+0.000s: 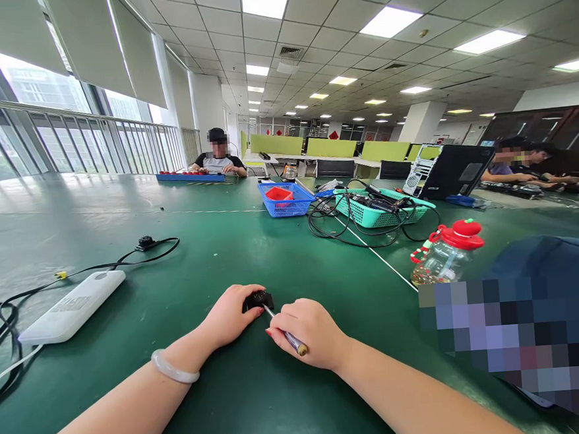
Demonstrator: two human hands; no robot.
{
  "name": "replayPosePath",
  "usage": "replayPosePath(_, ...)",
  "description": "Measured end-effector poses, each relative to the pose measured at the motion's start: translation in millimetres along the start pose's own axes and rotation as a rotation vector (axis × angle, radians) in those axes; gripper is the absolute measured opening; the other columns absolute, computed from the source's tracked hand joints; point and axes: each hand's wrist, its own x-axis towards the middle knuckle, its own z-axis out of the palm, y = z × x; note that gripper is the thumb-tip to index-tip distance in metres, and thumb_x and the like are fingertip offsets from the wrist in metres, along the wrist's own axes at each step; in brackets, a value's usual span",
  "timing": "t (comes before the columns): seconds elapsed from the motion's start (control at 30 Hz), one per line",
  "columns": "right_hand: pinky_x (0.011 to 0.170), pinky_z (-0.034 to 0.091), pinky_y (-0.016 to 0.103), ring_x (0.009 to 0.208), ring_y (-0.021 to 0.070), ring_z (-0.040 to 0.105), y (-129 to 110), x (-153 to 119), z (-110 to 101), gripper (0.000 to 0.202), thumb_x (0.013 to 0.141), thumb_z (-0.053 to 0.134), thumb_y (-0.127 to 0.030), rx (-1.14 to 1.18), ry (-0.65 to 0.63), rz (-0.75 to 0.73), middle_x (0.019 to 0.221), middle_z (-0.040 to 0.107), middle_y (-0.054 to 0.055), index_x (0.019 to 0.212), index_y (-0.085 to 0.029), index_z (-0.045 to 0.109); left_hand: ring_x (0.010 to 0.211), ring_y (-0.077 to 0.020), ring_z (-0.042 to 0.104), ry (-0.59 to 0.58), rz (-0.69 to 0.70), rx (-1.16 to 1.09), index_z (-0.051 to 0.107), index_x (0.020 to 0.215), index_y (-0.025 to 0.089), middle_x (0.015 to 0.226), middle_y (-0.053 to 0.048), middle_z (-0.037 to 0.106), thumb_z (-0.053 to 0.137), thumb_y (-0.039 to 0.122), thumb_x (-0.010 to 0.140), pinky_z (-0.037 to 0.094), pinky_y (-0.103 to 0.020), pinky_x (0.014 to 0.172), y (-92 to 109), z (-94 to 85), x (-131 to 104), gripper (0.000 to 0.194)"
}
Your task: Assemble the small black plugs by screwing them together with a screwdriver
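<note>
An open-plan office: lime-green cubicle partitions (277, 144) at upper centre, recessed ceiling light panels (391, 21) at upper right, roller blinds (86, 46) at upper left.

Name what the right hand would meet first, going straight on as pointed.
Probably the small black blocky part in the left hand, though depth is unclear; the left thumb could come first.

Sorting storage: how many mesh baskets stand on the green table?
2: a blue basket holding a red container, and a teal basket to its right, heaped with black cables. Cables could hide others.
</note>
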Motion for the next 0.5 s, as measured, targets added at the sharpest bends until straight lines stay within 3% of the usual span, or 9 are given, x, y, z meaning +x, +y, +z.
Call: replayPosePath(0.5,0.053,0.023,0.025,0.050,0.0100,0.033,0.9,-0.5,2.0,0.032,0.094,0.046,-0.028,-0.036,-0.026,-0.034,0.057,0.045,-0.003,0.065,-0.019,0.057,0.114,-0.0265,0.056,-0.001,0.000,0.009,0.062,0.119,0.026,0.117,-0.006,0.067,0.057,0.031,0.080,0.045,-0.042,0.102,-1.2,-0.5,0.6,0.040)
